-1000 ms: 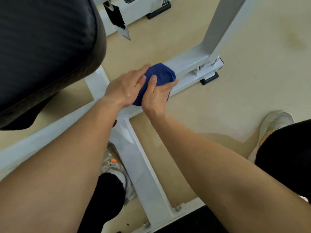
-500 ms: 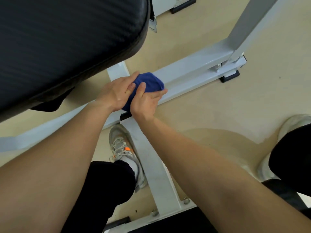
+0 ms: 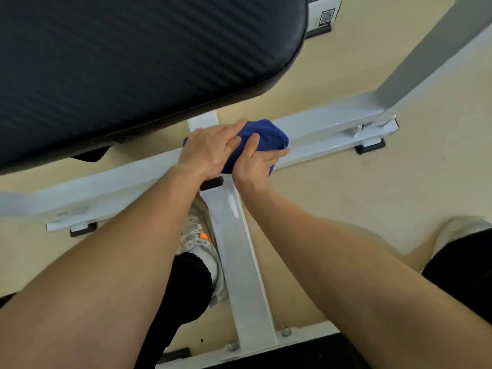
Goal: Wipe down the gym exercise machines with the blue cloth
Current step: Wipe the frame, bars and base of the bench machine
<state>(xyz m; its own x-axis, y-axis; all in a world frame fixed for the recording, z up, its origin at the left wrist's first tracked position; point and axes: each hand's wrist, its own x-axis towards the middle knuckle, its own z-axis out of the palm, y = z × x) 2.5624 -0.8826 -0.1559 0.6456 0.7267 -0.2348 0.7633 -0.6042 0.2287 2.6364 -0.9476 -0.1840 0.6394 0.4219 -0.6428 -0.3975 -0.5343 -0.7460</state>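
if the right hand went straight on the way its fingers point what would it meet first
The right hand, gripping the blue cloth, points along the white crossbar. That stretch of bar looks bare, so it would probably first meet the foot of the grey upright post, though depth is unclear.

The blue cloth has been drawn along the white crossbar, away from the grey upright — it is now held over the joint with the central beam, carried there by the left hand and right hand. More of the black pad is taken in at the top of the view, and the left shoe is now seen beside the beam.
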